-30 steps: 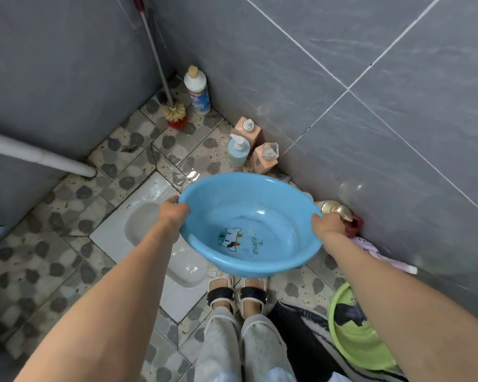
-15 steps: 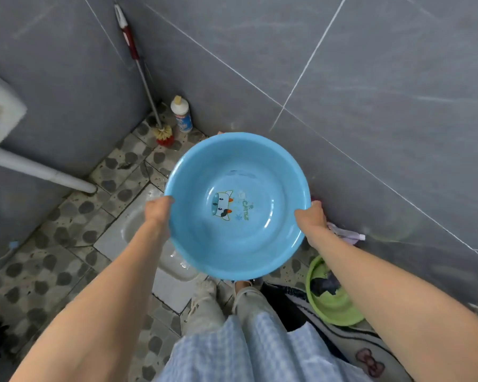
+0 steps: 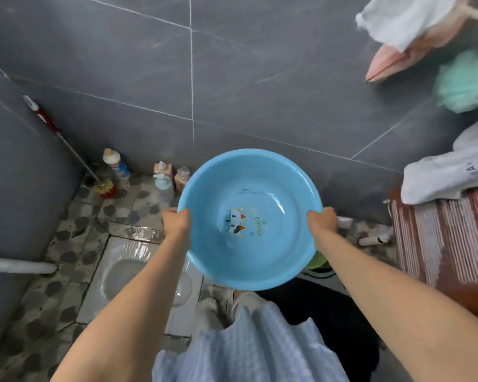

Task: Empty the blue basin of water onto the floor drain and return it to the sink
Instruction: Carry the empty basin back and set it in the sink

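A round blue basin (image 3: 262,260) with a cartoon print on its bottom hangs in the air in front of me, mouth up and tilted slightly toward me. Only a thin film of water shows inside. My left hand (image 3: 177,223) grips its left rim and my right hand (image 3: 322,221) grips its right rim. Below and to the left lies the white squat pan (image 3: 133,274) set in the wet pebble-patterned floor. No sink is in view.
Bottles (image 3: 164,177) and a toilet brush (image 3: 106,188) stand along the grey tiled wall at the back left. A white pipe (image 3: 20,267) crosses the left. A striped red cloth (image 3: 439,244), white laundry (image 3: 447,175) and hanging towels (image 3: 409,26) crowd the right.
The basin has risen and levelled out while my view swung to the right. The cloths on the right have come into view, and the green basin on the floor is now mostly hidden.
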Demonstrator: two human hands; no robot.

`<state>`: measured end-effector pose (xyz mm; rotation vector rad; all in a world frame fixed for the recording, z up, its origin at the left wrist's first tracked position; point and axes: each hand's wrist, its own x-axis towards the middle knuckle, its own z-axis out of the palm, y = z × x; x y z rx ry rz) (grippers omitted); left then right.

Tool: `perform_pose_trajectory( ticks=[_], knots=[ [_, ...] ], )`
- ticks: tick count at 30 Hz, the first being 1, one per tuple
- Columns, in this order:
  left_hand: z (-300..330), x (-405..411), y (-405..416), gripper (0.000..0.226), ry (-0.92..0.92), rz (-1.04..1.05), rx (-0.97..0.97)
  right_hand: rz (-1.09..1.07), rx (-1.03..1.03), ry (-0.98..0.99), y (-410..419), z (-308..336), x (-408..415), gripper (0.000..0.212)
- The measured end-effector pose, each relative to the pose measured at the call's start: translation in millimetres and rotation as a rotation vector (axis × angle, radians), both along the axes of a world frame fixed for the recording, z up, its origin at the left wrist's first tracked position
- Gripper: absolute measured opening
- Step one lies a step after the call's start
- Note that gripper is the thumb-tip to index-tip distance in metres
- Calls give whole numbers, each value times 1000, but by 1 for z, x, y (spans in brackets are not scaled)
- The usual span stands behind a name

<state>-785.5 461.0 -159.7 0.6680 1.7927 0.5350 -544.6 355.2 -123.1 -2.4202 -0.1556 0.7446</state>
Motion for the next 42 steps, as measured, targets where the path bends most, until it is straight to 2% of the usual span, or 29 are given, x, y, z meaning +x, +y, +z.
perform_pose_trajectory(
  ticks=[2,5,8,11,14,17,21,25,29,31,35,37,40,42],
  knots=[
    [9,16,-16,8,6,-92,-8,-66,-28,20,-36,10,7,37],
    [23,53,-39,16,-23,-260,17,-202,-26,41,-90,28,27,33],
    [46,108,-63,7,8,-486,50,-349,-35,7,-150,41,54,34],
    [63,145,-75,5,20,-598,84,-438,-72,-27,-181,48,69,37],
    [90,221,-106,39,32,-805,144,-635,-72,-103,-242,67,108,40],
    [117,291,-139,45,10,-937,238,-781,-22,-192,-295,80,140,38],
    [149,382,-198,35,-136,-940,388,-981,141,-351,-350,97,185,33],
    [178,465,-251,34,-276,-940,495,-1079,192,-485,-399,124,244,33],
    [197,529,-291,39,-297,-1066,519,-1121,203,-376,-448,141,291,35],
    [207,557,-303,40,-332,-1142,472,-1145,199,-324,-464,148,312,38],
    [224,605,-326,9,-415,-1241,337,-1220,215,-231,-493,156,343,40],
    [224,633,-329,19,-410,-1266,333,-1251,226,-219,-501,158,359,40],
    [223,670,-336,7,-437,-1353,326,-1266,206,-225,-508,166,386,37],
    [212,701,-345,23,-428,-1414,324,-1285,243,-225,-514,166,412,36]
  ],
)
